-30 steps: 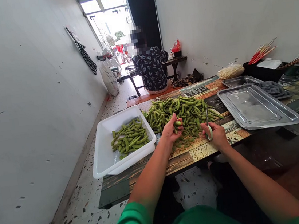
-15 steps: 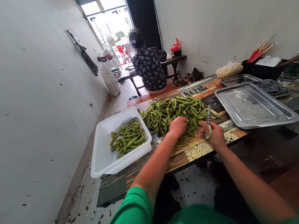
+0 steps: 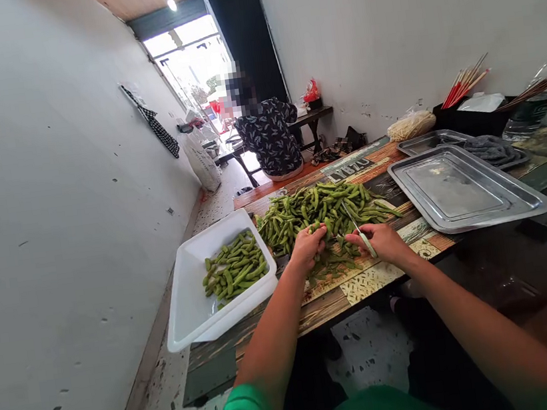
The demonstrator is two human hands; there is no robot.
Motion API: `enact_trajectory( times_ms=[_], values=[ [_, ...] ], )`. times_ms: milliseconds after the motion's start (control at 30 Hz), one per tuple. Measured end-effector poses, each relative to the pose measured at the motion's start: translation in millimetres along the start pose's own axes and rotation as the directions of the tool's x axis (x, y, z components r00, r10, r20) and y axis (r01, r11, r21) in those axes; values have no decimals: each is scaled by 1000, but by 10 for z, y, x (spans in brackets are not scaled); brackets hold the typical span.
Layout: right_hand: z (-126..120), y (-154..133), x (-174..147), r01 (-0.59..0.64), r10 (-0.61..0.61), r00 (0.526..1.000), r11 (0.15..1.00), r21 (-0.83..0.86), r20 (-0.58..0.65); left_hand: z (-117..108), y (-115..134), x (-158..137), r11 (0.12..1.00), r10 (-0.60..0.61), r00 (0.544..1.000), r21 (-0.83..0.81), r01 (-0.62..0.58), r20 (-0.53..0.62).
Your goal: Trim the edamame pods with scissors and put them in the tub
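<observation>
My left hand is closed around a green soybean pod at the near edge of a heap of pods on the wooden-patterned table. In my right hand is a pair of scissors with pale handles, its blades pointing away and left over the heap. Small trimmings lie on the table between and below both hands. To the left, a white plastic tub holds a layer of pods.
Metal trays lie at the right, one with a dark cloth. Behind them stand a black box of skewers, a plastic bottle and a bagged pale bundle. Beyond the table a person sits facing away.
My left hand has drawn back from the heap toward me, now with a pod. My right hand has moved left, and the scissors have swung from upright to pointing left. The view has tilted slightly.
</observation>
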State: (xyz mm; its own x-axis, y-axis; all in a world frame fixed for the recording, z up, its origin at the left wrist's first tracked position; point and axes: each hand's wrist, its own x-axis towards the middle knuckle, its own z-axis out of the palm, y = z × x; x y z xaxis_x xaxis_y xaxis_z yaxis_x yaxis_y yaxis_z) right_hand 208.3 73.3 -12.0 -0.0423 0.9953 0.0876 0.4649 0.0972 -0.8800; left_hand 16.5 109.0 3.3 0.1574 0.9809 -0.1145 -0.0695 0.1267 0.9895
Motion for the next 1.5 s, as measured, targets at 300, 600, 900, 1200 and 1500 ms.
enact_trajectory(
  times_ms=[300, 600, 900, 1200, 1500],
  values=[
    [-18, -204, 94, 95, -41, 987, 928, -360, 156, -44, -107, 65, 959, 210, 976, 207, -193, -60],
    [-148, -324, 25, 131, -22, 976, 853, -505, 216, -25, -49, -2, 587, 466, 876, 698, -411, 124],
    [-114, -252, -40, 149, -58, 977, 877, -457, 207, -54, -41, 5, 654, 359, 918, 656, -377, 170],
    [-23, -167, -75, -193, 145, 928, 975, 111, 344, -43, 21, -28, 988, 119, 989, -105, -109, 87],
    [75, -371, -198, -324, 197, 917, 874, 361, 346, 7, 80, -67, 952, 7, 998, -306, 10, 57]
  ],
)
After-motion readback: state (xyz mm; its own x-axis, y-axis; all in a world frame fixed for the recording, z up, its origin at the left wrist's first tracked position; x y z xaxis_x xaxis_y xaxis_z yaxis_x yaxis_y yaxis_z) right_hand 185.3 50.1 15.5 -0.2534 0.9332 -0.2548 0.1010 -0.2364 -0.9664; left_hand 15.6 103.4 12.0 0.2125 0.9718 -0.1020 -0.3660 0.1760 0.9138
